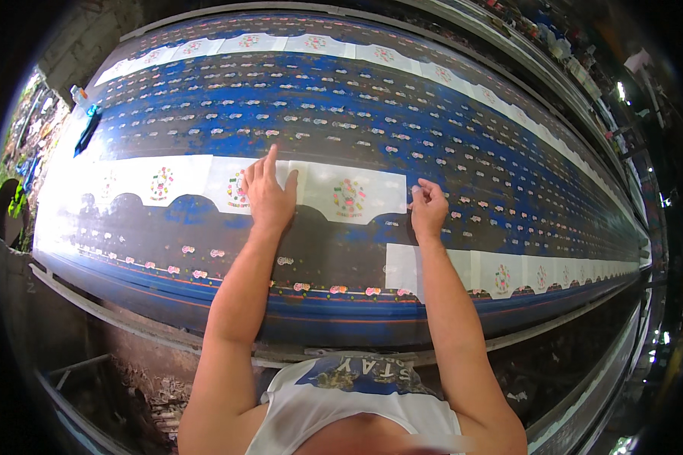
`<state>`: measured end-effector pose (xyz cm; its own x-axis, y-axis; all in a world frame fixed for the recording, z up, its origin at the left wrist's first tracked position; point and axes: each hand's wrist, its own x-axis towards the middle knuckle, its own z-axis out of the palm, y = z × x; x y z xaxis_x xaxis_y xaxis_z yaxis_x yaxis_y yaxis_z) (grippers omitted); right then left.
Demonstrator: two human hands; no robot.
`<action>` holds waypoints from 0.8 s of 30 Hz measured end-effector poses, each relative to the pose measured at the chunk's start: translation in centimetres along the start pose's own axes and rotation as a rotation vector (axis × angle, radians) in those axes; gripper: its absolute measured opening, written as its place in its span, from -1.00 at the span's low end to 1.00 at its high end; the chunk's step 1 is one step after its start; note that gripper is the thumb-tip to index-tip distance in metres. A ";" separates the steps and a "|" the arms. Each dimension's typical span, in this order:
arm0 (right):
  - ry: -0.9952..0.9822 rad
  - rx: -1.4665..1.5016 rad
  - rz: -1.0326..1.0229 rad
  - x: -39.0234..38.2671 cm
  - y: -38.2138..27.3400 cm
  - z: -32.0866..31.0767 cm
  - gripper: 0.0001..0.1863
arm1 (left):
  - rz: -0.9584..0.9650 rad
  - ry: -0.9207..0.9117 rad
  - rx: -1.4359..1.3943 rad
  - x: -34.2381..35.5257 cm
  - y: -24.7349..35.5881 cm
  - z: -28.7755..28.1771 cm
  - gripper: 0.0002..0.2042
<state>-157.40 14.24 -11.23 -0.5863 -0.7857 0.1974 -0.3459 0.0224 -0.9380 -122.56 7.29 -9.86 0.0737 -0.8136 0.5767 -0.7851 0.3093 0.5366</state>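
Note:
Across the middle of the long table lies a row of white cut panels with small colourful oval prints; they look like cloth. My left hand (269, 193) is open, fingers spread, resting where one printed panel (228, 182) meets the panel to its right (351, 191). Just off the right edge of that right-hand panel, my right hand (429, 210) is closed, thumb and fingertips together. Something small and pale may be between its fingertips, but I cannot make it out. Each panel's near edge is cut in a curve.
The blue and dark table (319, 254) carries rows of small printed marks. Another row of white panels (501, 274) runs along the near right edge, and a further row (315, 45) along the far side. A bottle (79, 95) and a dark blue object (88, 129) are at the left end.

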 end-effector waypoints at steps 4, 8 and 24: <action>-0.099 0.185 0.167 0.4 -1.0 -1.4 -0.85 | -0.013 0.008 -0.018 -0.3 -0.1 -0.3 -0.29; -0.295 0.150 0.201 1.9 -0.4 -6.5 -0.87 | 0.089 0.075 -0.038 -0.1 -0.1 0.1 -0.33; -0.772 -0.923 -0.568 -2.2 -1.7 -25.4 -0.93 | 0.430 -0.428 -0.312 -12.3 18.6 1.0 -0.62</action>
<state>-174.15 31.61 -2.82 0.2607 -0.9654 -0.0042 -0.9493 -0.2555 -0.1834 -138.70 22.57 -7.55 -0.5054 -0.6897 0.5186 -0.4711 0.7240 0.5039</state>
